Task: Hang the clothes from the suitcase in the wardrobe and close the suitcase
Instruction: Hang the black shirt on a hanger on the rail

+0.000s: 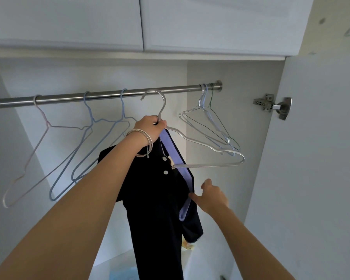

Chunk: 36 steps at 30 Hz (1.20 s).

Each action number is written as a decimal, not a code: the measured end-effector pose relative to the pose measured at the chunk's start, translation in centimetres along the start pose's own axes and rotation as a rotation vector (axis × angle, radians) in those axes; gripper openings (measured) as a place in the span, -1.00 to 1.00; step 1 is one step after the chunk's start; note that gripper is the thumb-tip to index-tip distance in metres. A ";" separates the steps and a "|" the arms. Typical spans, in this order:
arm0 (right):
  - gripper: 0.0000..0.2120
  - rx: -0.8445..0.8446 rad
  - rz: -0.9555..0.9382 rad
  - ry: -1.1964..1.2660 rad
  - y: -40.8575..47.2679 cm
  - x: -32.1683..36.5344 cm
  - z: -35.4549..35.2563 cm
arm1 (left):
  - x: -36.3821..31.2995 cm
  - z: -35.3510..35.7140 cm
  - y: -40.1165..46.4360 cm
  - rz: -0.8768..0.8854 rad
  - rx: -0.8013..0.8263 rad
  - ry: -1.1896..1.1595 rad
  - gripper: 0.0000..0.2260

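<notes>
Wardrobe (226, 126) open, door swung out at right w/ hinge (272, 106) showing; steel rail (109, 96) runs left to right across the upper part. On the rail: one pale hanger far left (42, 116), two blue hangers (93, 122) near centre, a bunch of wire hangers (208, 120) at the right end. Suitcase not in view, so can't tell its state. Dark garment (154, 199) w/ lilac collar lining and white buttons hangs in centre foreground, draped lopsided on the silver hanger (206, 146): cloth sits bunched toward the left half, right shoulder arm of the hanger is bare. Left hand (150, 128), bangles on wrist, clenched round the neck of the silver hanger just below its hook; hook appears level w/ the rail, in front of it, can't tell if seated. Right hand (212, 195) lower right, fingers loosely extended, fingertips touching the garment's lilac edge, not gripping anything. Risks, as I judge them: (1) garment only half on, so weight is off-centre; if the left hand lets go, hanger could tip and the cloth slide off the left end to the wardrobe floor. (2) hook may miss the rail if released early. (3) bare right arm could snag the wire hangers nearby when pushed along. Right shoulder prob. needs pulling over first.
</notes>
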State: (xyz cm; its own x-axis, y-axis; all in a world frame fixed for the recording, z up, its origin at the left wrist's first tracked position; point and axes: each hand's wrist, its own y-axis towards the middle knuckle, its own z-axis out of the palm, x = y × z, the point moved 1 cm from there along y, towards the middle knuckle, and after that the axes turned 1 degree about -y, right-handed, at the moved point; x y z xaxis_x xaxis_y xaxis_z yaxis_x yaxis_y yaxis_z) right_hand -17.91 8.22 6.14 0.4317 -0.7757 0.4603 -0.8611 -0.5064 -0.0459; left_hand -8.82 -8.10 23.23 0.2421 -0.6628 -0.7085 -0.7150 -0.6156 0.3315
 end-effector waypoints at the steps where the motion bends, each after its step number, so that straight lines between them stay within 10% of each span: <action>1: -0.62 0.019 0.040 0.050 0.3 -0.3 0.3 | 0.1 0.0 -0.1 -0.002 0.003 -0.002 -0.80; 17: -0.80 -0.202 0.074 0.642 2.7 -3.9 -9.8 | 0.8 -0.4 -1.7 -0.054 -0.063 0.179 -0.75; 36: -0.72 -0.295 -0.519 0.352 -0.3 5.6 -13.9 | -3.7 4.6 -1.6 0.058 -0.017 0.113 -0.78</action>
State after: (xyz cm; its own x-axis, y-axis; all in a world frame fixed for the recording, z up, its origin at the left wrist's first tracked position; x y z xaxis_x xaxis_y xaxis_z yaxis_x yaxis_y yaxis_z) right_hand -18.98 9.28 21.04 0.7380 -0.2670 0.6198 -0.6249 -0.6170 0.4783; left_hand -11.55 -2.71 22.42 0.2739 -0.7408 -0.6134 -0.7188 -0.5814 0.3812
